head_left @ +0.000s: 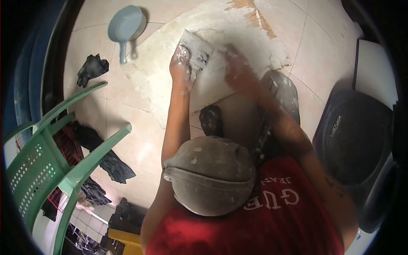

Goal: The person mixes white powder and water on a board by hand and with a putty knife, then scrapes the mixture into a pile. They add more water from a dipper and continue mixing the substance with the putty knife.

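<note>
My left hand [180, 63] grips a flat, roughly rectangular plate [195, 47] smeared with white paste and dark marks. White paste also coats the thumb and fingers of this hand. Just to the right, my right hand [238, 68] is smeared by motion, so its fingers and anything in them cannot be made out. Both hands are above a whitened, powdery sheet [148, 80] spread on the tiled floor. A torn brown patch [259, 19] shows at the sheet's far edge.
A grey-blue dipper [126, 25] lies at the far left. Black cloth or plastic scraps [92, 70] and a green plastic chair [38, 165] are on the left. My dusty grey knee [210, 176] is close in front. On the right stands a black case [352, 136].
</note>
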`<state>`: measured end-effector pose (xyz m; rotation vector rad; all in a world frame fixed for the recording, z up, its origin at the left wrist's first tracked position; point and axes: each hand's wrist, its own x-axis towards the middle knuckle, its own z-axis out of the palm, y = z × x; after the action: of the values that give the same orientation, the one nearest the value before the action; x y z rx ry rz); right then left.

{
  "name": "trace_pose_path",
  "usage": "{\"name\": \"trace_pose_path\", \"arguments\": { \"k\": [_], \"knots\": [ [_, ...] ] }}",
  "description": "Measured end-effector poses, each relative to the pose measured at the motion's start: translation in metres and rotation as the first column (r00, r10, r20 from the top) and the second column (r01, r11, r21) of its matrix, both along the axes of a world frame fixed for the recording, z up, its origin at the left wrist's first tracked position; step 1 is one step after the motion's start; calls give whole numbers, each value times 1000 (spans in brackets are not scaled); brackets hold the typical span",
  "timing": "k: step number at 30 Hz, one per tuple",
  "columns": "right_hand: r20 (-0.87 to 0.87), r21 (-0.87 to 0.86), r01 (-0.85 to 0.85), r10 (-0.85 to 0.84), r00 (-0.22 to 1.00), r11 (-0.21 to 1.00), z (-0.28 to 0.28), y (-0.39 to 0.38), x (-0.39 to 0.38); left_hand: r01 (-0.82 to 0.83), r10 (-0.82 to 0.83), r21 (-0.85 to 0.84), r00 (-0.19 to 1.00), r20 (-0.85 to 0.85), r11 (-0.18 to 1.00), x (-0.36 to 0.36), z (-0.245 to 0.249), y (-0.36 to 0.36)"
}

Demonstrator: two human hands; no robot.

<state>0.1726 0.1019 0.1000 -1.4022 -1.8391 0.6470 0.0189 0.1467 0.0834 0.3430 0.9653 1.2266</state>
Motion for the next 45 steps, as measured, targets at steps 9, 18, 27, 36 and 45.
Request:
{"name": "trace_pose_path", "arguments": {
  "k": [9, 18, 27, 36, 45],
  "knots": [
    [342, 456, -62, -110, 933, 888, -35, -1, -44, -75, 128, 168, 935, -332, 983, 13, -6, -4],
    [180, -57, 58, -47, 983, 997, -43, 61, 10, -171, 211, 128, 867, -451, 977, 3, -21, -11],
    [417, -220, 162, -57, 907, 962, 2, 96, 74, -321, 256, -215, 924, -283, 922, -59, -35, -53],
    [771, -129, -419, 356, 527, 899, -24, 146, 30, 407, -427, -166, 720, -548, 898, 6, -107, -195],
    [849, -184, -475, 383, 365, 861, -65, 142, -15, 379, -369, -137, 651, -663, 915, 7, -120, -191]
  ]
}}
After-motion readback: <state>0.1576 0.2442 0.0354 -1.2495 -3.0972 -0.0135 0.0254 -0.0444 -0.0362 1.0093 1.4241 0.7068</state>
